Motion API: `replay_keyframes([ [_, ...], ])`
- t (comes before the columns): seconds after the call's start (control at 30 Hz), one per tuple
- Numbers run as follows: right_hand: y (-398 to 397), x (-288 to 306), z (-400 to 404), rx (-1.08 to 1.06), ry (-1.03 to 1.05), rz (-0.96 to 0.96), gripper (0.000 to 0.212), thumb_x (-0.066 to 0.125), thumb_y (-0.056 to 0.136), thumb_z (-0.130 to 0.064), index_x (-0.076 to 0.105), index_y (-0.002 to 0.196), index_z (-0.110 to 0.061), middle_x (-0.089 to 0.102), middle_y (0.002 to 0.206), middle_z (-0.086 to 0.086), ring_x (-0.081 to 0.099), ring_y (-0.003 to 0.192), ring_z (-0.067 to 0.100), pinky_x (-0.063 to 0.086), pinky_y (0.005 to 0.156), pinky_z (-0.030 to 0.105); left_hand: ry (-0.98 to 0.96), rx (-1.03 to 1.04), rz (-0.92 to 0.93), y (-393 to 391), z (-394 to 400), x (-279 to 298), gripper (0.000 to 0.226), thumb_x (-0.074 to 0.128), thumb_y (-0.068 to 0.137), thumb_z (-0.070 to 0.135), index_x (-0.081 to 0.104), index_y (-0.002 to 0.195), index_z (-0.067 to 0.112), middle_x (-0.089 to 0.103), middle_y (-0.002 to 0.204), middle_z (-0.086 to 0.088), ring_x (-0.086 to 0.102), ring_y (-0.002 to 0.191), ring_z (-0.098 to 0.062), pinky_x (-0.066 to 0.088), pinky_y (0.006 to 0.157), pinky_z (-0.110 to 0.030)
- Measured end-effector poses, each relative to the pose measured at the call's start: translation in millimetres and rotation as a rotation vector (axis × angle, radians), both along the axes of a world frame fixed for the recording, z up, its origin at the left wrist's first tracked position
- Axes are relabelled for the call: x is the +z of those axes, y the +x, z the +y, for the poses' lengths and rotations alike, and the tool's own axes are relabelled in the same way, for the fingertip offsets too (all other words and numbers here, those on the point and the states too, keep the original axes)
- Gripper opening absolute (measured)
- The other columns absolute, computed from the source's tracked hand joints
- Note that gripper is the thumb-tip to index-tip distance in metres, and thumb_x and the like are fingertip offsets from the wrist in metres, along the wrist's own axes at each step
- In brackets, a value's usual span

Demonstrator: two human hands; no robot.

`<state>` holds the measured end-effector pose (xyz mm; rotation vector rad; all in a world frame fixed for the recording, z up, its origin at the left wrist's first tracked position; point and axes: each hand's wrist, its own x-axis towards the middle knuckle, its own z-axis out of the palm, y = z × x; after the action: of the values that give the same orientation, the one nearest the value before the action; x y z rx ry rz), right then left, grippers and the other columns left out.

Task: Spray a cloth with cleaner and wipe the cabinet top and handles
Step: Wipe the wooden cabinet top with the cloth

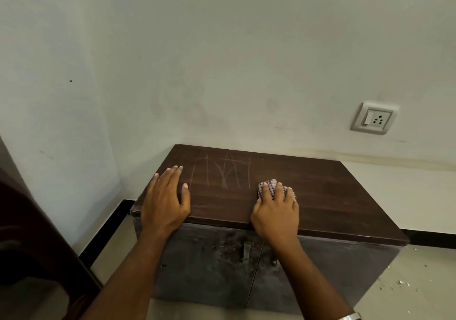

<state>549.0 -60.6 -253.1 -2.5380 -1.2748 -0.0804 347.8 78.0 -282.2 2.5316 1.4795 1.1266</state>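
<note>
A low cabinet stands against the wall, with a dark brown wooden top (320,196) and dull metal doors. Pale chalk-like scratches (227,171) mark the top near its back left. My left hand (165,201) lies flat on the top's front left corner, fingers straight and spread. My right hand (276,211) presses a small pink checked cloth (270,184) against the top near the front edge, fingers over it; only the cloth's far edge shows. A metal handle (246,250) hangs on the left door, and a second handle (274,261) peeks out under my right wrist. No spray bottle is in view.
A white socket plate (373,118) sits on the wall at the right. A dark curved piece of furniture (37,233) stands close on the left. Crumbs and debris (402,282) lie on the tiled floor to the right of the cabinet.
</note>
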Motion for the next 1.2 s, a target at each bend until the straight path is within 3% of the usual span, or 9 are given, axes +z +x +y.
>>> replay_keyframes([
  [0.1, -13, 1, 12, -0.009, -0.005, -0.007, 0.055, 0.024, 0.101, -0.039, 0.017, 0.153, -0.023, 0.009, 0.161, 0.012, 0.004, 0.147, 0.038, 0.007, 0.12, 0.051, 0.002, -0.004, 0.005, 1, 0, 0, 0.061, 0.028, 0.091, 0.044, 0.046, 0.141, 0.013, 0.05, 0.144, -0.005, 0.042, 0.136, -0.02, 0.025, 0.118, -0.039],
  [0.23, -42, 3, 42, 0.141, -0.012, -0.009, 0.055, 0.024, 0.101, -0.039, 0.015, 0.153, -0.023, 0.006, 0.162, 0.011, 0.001, 0.148, 0.037, 0.005, 0.12, 0.052, -0.01, 0.005, -0.011, 2, -1, 0, 0.06, 0.03, 0.091, 0.042, 0.046, 0.142, 0.014, 0.049, 0.144, -0.005, 0.041, 0.137, -0.019, 0.024, 0.118, -0.039],
  [0.5, -59, 3, 60, 0.307, 0.023, 0.027, 0.054, 0.026, 0.102, -0.039, 0.016, 0.153, -0.025, 0.009, 0.162, 0.008, 0.001, 0.149, 0.031, 0.006, 0.121, 0.046, -0.005, 0.011, -0.014, 2, -2, 2, 0.062, 0.027, 0.09, 0.043, 0.046, 0.141, 0.014, 0.05, 0.144, -0.005, 0.043, 0.136, -0.019, 0.027, 0.117, -0.039],
  [0.7, 2, 0, 36, 0.168, 0.021, -0.007, 0.053, 0.025, 0.1, -0.041, 0.02, 0.152, -0.028, 0.015, 0.161, 0.008, 0.008, 0.148, 0.03, 0.011, 0.121, 0.046, -0.017, 0.004, -0.033, 2, -2, 3, 0.056, 0.036, 0.091, 0.038, 0.046, 0.141, 0.014, 0.05, 0.144, -0.004, 0.043, 0.136, -0.019, 0.024, 0.119, -0.037],
  [0.93, 20, 0, 30, 0.041, -0.013, -0.051, 0.054, 0.025, 0.1, -0.039, 0.021, 0.152, -0.026, 0.015, 0.16, 0.011, 0.009, 0.147, 0.035, 0.012, 0.12, 0.049, -0.006, 0.013, -0.007, 3, -1, 1, 0.062, 0.026, 0.091, 0.045, 0.046, 0.141, 0.015, 0.05, 0.143, -0.004, 0.044, 0.135, -0.019, 0.027, 0.118, -0.039],
  [1.2, -39, -3, 76, 0.231, 0.035, -0.064, 0.057, 0.023, 0.101, -0.037, 0.016, 0.154, -0.018, 0.012, 0.161, 0.012, 0.007, 0.149, 0.031, 0.006, 0.121, 0.047, -0.007, 0.026, -0.016, 3, -4, 2, 0.061, 0.027, 0.091, 0.043, 0.047, 0.141, 0.015, 0.051, 0.143, -0.003, 0.044, 0.135, -0.017, 0.028, 0.117, -0.039],
])
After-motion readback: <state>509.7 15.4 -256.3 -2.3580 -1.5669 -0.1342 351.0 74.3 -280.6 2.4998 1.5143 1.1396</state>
